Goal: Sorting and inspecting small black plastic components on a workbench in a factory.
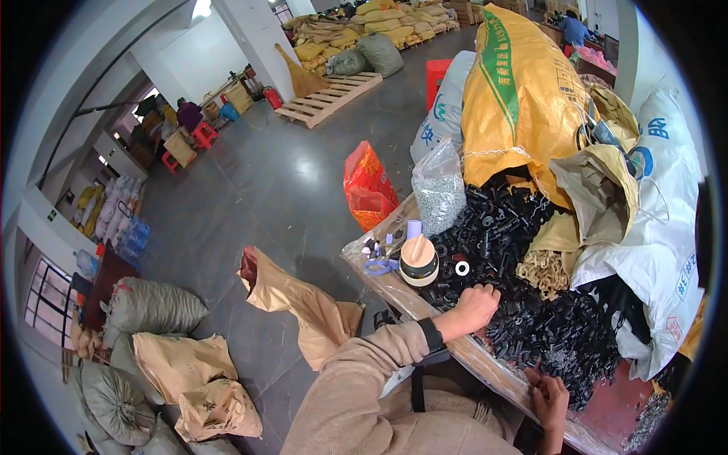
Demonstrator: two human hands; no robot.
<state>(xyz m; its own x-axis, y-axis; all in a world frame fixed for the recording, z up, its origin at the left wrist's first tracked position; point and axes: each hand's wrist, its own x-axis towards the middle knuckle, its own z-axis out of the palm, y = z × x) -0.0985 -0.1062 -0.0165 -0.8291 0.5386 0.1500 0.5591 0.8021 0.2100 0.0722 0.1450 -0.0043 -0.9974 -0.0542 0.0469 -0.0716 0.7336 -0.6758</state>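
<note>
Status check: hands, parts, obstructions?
Left hand at black parts pile. Right hand at pile's near edge. Grips unclear. Lidded jar beside pile, apart from both hands.

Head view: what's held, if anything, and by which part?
It can't be told: the left hand is at the black parts, the right hand is curled near the table edge, any held piece indistinct.

A smooth floor of large grey tiles (243, 205) stretches across the room, with a pale glare near its middle. Behind it stand a white-painted wall (199, 67) and a square white pillar (254, 38), with a bright ceiling light (202, 8) above. A dark-barred window (47, 294) shows at left. Near the pillar are a slatted pale wooden pallet (330, 98), a red fire extinguisher (273, 97) and red plastic stools (205, 135).
</note>
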